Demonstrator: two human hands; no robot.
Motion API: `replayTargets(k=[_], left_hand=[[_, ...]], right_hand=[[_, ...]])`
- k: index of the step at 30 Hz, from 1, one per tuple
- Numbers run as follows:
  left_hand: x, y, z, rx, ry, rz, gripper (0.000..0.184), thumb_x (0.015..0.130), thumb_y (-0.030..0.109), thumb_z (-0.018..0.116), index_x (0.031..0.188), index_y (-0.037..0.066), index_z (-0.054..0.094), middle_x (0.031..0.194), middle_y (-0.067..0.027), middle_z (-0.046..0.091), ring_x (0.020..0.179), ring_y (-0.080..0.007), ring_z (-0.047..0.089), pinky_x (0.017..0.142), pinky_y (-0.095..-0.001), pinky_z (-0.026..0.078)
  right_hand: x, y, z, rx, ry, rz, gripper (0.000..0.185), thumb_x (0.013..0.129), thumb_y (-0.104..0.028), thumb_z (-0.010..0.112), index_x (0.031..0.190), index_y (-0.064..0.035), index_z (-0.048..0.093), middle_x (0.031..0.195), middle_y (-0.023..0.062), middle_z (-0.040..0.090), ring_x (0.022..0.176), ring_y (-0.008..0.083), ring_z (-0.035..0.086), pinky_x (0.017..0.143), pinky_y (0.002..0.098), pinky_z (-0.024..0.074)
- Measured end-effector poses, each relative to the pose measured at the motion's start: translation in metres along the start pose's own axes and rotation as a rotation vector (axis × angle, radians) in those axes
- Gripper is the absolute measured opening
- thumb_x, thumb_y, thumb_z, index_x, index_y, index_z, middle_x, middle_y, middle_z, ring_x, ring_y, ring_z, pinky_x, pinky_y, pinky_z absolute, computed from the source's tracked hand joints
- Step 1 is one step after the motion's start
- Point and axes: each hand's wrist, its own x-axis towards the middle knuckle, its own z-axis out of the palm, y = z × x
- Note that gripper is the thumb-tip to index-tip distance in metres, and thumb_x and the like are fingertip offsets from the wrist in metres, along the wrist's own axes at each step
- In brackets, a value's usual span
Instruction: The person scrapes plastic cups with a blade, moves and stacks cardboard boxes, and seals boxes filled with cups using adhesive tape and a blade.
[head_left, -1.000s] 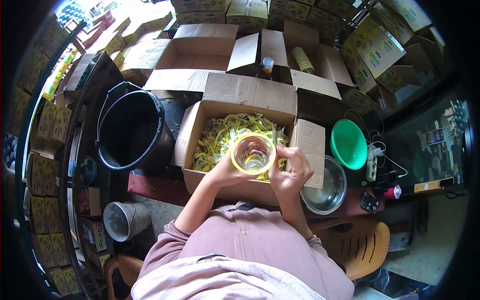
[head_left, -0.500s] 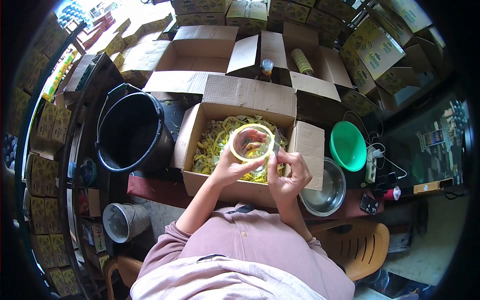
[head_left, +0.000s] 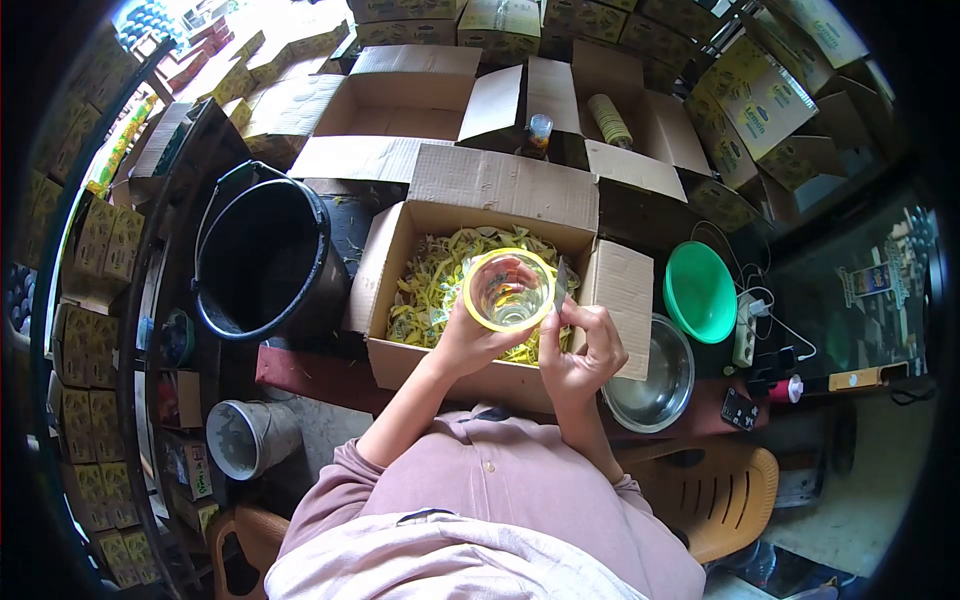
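Observation:
My left hand [head_left: 466, 340] is wrapped round a clear plastic cup [head_left: 511, 318] with a yellow rim, its mouth facing up toward me. Fingers show through the cup's wall. Beside the rim, on the right, my right hand [head_left: 583, 350] is closed on a small knife [head_left: 562, 282] with a flat grey blade pointing up. The blade is close to the rim; whether it touches cannot be made out. Both hands are above an open cardboard box [head_left: 500, 188] full of yellow strips [head_left: 430, 275] that look like plastic trimmings.
Left of the box stands a black bucket [head_left: 322, 240], with a grey bucket [head_left: 272, 440] lower down. To the right are a green basin [head_left: 699, 290], a metal bowl [head_left: 650, 395] and a power strip [head_left: 743, 335]. Behind, an open carton [head_left: 640, 130] holds stacked cups [head_left: 609, 120].
The cup has turned a little in my left hand, so its bottom now shows more clearly. My right hand and the knife stay beside the rim. The whole view has shifted slightly.

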Motion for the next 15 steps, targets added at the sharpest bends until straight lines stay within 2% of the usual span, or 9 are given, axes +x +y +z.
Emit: replayTargets(k=[8,10,13,15], left_hand=[[-0.006,0.0,-0.0044,0.092,-0.084,-0.011,0.062,0.06,0.005,0.072,0.112,0.002,0.039,0.103,-0.0088,0.049,0.098,-0.0176,0.05,0.086,-0.0306,0.041],[-0.0093,0.0005,-0.0038,0.126,-0.092,0.001,0.061,0.061,0.006,0.072,0.112,0.002,0.04,0.104,-0.0089,0.049,0.097,-0.0172,0.05,0.085,-0.0303,0.041],[-0.0059,0.0028,-0.0014,-0.099,-0.092,-0.086,0.059,0.062,0.005,0.07,0.113,0.002,0.04,0.105,-0.0085,0.049,0.098,-0.0163,0.049,0.085,-0.0298,0.041],[-0.0043,0.0025,-0.0029,-0.096,-0.08,-0.075,0.059,0.064,0.004,0.069,0.114,0.002,0.038,0.106,-0.0079,0.048,0.098,-0.0153,0.048,0.086,-0.029,0.041]], right_hand=[[0.0052,0.004,0.0006,-0.018,0.005,-0.038,0.017,0.061,0.008,0.062,0.074,-0.0007,0.057,0.062,0.0069,0.055,0.054,0.0135,0.053,0.051,0.0228,0.0419],[0.0032,0.0049,-0.0018,0.024,0.002,0.009,0.016,0.062,0.008,0.062,0.074,-0.0004,0.057,0.062,0.006,0.054,0.055,0.0116,0.053,0.05,0.0212,0.0411],[0.0009,0.007,-0.0014,0.085,0.029,0.054,0.015,0.064,0.008,0.063,0.075,-0.0002,0.056,0.061,0.0047,0.053,0.055,0.0092,0.052,0.048,0.0193,0.039],[0.0012,0.0066,-0.001,0.1,0.047,0.053,0.015,0.065,0.007,0.063,0.075,-0.0002,0.055,0.06,0.0041,0.052,0.055,0.0086,0.052,0.046,0.0189,0.0375]])
